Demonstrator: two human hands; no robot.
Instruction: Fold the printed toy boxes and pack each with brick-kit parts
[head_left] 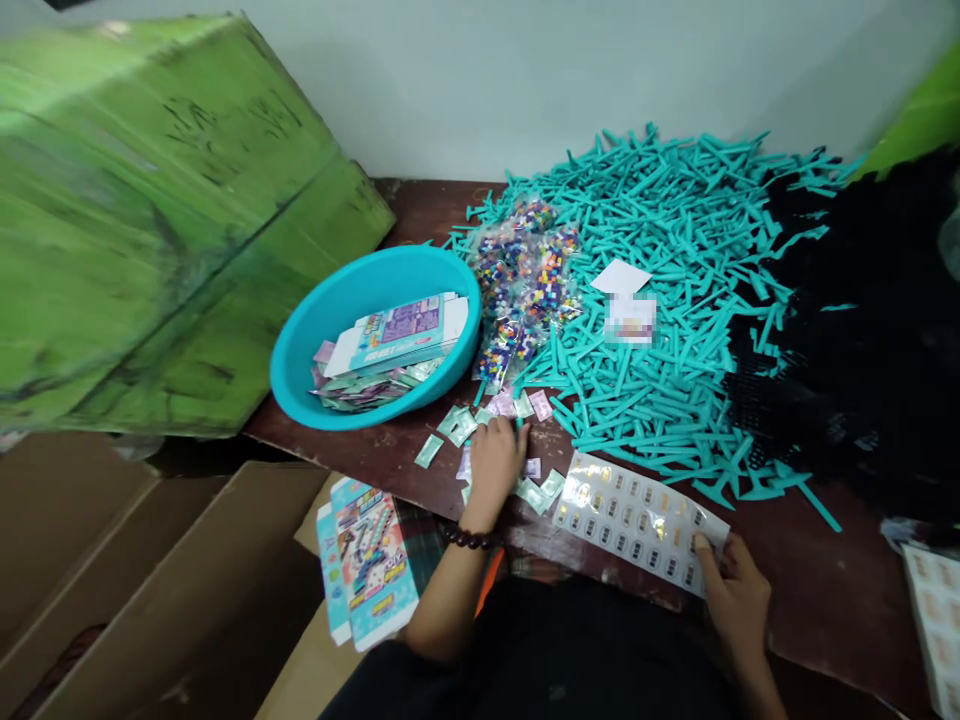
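Big green box (187, 210) by the bench's left edge; dark red bench (847, 570) next, against a pale wall; along its far edge we see a heap of turquoise plastic pieces (675, 220), with a black heap (892, 330) toward the far right corner; turquoise basin (296, 385) at the left edge, flat printed cartons (405, 330) and more sachets inside; clear bags of coloured bits (525, 275) between basin and turquoise heap; one printed box (375, 570) just off the near edge, left part; sticker sheet (630, 520) along the near edge, right of middle; right hand (735, 585) clamped on its right end, thumb on top; left hand (499, 455) down near the middle of the near edge, among the sachets, fingertips by a small turquoise bit; we can't tell if it grips; two cards (621, 276) on the turquoise heap, one blurred out; small green and purple sachets (458, 425) loose around the left hand.
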